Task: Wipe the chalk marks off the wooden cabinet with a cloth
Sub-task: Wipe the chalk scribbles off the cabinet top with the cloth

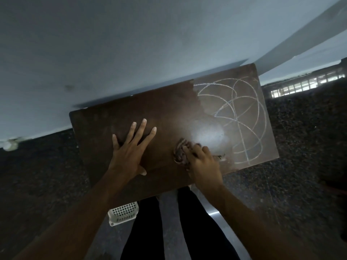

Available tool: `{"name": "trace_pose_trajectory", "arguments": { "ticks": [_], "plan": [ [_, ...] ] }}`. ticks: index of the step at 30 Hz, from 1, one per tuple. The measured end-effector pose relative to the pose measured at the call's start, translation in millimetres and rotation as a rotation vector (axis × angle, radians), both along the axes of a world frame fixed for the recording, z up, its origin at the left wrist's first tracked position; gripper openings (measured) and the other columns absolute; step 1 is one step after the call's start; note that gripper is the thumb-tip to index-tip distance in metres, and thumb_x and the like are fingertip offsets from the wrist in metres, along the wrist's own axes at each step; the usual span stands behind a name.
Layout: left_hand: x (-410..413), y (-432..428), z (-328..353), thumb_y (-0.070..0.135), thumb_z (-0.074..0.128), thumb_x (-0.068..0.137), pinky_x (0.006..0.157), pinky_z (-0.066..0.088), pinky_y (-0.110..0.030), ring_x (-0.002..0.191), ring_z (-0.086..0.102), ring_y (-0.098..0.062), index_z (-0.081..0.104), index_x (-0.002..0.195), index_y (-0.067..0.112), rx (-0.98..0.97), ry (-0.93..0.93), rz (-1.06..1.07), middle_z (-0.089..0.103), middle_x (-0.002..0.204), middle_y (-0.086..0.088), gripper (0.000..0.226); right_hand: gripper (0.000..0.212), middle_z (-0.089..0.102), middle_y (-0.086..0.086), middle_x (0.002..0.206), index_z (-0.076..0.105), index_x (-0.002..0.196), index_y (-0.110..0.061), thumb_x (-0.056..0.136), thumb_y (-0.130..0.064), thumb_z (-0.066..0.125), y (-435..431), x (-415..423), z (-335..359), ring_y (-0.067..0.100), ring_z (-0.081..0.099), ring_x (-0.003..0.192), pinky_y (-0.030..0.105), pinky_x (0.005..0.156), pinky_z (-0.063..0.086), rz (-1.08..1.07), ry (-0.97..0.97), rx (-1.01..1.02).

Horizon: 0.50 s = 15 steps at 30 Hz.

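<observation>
The dark brown wooden cabinet top [150,107] fills the middle of the head view. White chalk marks [238,113], looping curves and lines, cover its right part; the left and middle parts look dark and free of lines. My left hand [131,149] lies flat on the wood with its fingers spread. My right hand [203,164] grips a bunched, dark striped cloth [181,152] and presses it on the top near the front edge, just left of the chalk marks. A pale glare patch sits above the cloth.
A pale blue wall [131,44] runs behind the cabinet. A white perforated plastic basket [123,212] stands on the dark speckled floor [300,147] below the front edge, beside my legs in dark trousers. A barred window or vent [304,85] shows at the right.
</observation>
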<state>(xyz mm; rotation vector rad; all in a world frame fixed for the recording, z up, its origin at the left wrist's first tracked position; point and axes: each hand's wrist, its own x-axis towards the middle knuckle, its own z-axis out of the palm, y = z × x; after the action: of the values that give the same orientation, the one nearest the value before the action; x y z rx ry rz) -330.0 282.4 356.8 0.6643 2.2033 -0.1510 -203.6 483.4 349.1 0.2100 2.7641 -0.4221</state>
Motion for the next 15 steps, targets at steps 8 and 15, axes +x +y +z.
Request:
{"name": "trace_pose_trajectory", "arguments": {
  "ticks": [8,15],
  "plan": [
    [-25,30,3,0.068,0.083,0.06,0.12,0.005,-0.064,0.15,-0.031,-0.025,-0.023,0.154,0.041,0.097,0.048,0.108,-0.048,0.154,0.007,0.144,0.04,0.059,0.012,0.115,0.066,0.118,-0.005,0.079,-0.005,0.075,81,-58,-1,0.032,0.052,0.102,0.04,0.076,0.053,-0.361,-0.025,0.049],
    [-36,52,-1,0.053,0.09,0.06,0.119,0.01,-0.066,0.149,-0.032,-0.026,-0.019,0.158,0.033,0.019,0.005,0.135,-0.044,0.157,0.003,0.148,0.029,0.056,0.012,0.128,0.064,0.121,-0.006,0.093,-0.008,0.059,39,-125,-2,0.032,0.051,0.113,0.041,0.09,0.049,-0.359,0.114,-0.026]
  ]
}}
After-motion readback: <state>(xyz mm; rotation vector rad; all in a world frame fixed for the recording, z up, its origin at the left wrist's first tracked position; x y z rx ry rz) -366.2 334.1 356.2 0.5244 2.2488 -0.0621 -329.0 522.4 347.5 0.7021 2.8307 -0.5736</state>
